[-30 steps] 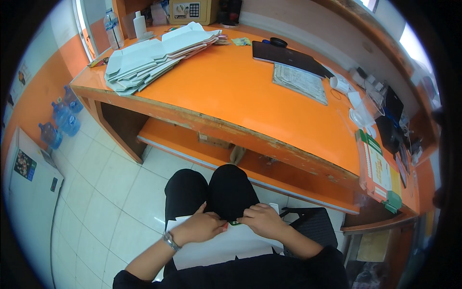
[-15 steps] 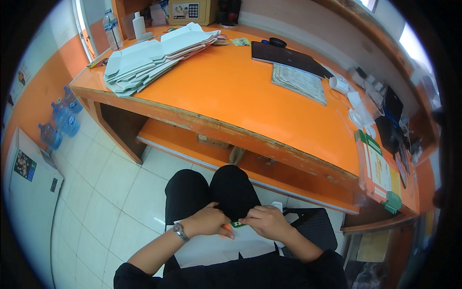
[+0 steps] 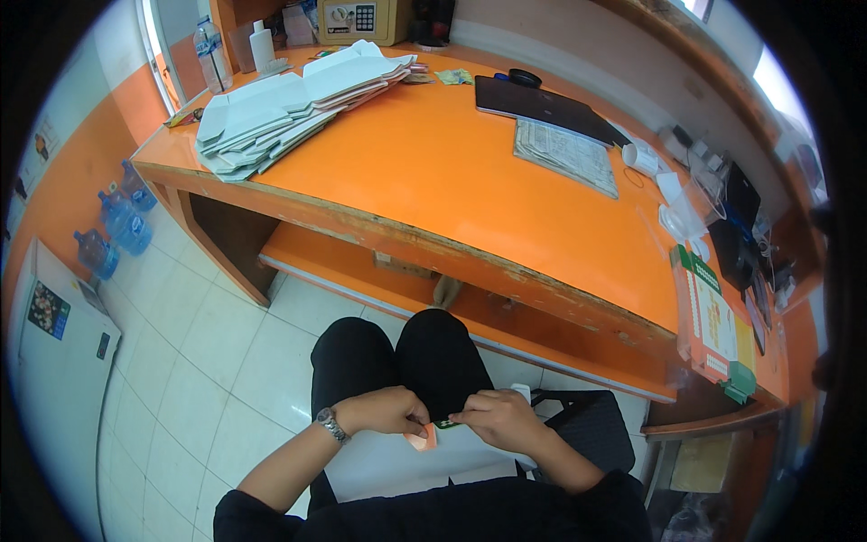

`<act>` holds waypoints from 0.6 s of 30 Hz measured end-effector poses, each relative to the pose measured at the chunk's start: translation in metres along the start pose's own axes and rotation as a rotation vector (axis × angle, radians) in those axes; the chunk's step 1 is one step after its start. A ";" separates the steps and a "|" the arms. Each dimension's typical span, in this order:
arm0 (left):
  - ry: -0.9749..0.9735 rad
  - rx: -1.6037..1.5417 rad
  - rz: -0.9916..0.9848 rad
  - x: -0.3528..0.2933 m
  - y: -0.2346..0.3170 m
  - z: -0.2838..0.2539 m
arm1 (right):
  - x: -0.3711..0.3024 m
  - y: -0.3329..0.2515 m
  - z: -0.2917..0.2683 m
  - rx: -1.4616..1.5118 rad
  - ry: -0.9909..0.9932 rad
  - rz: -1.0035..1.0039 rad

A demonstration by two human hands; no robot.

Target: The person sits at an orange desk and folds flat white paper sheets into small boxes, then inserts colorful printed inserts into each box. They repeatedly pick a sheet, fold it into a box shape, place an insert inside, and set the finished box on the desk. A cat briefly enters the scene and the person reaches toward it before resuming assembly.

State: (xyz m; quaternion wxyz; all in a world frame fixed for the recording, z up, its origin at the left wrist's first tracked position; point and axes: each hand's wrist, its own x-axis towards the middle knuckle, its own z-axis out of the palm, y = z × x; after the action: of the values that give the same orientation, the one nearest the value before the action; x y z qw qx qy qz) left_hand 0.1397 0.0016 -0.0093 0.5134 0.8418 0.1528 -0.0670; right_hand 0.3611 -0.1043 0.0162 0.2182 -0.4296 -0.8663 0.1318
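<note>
As your left hand stands now: the left hand [image 3: 390,412] has its fingertips drawn together and bent down over the orange patch [image 3: 422,440], where half a second ago its fingers lay stretched out across it; you can't tell from here whether they pinch it.
Right hand: your right hand [image 3: 502,420] has kept much the same place, fingers curled, its fingertips at the small green patch [image 3: 444,424]; whether they grip it or only press is hidden.
White sheet: it lies across your lap [image 3: 442,361], the white sheet [image 3: 388,468] reaching from under your hands to your dark shirt [image 3: 452,510], with dark notches along its near edge.
Coloured patches: orange sits left, green just right of it, both near the sheet's far edge; more of the orange shows than a second ago. You can't tell whether either is loose or part of the sheet.
What that means: your left hand seems to be doing the shifting while the right steadies, so the handling looks centred on that far edge.
Desk: beyond your knees, the stack of white card [image 3: 293,95] lies unchanged on the far left of the desk [image 3: 433,181].
</note>
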 end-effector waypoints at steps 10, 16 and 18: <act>0.469 0.099 -0.006 -0.017 0.008 -0.008 | 0.006 0.012 -0.011 -0.061 0.022 0.079; 0.242 0.362 -0.303 -0.034 0.010 0.023 | 0.000 0.030 -0.022 -0.011 -0.015 0.193; 0.419 0.487 -0.178 -0.039 0.013 0.058 | -0.005 0.030 -0.021 0.014 -0.021 0.247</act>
State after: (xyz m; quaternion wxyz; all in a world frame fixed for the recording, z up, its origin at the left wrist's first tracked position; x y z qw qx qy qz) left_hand 0.1098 -0.0630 -0.0145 0.2468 0.9186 0.3074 0.0285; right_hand 0.3943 -0.0896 0.0210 0.1943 -0.5302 -0.8080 0.1683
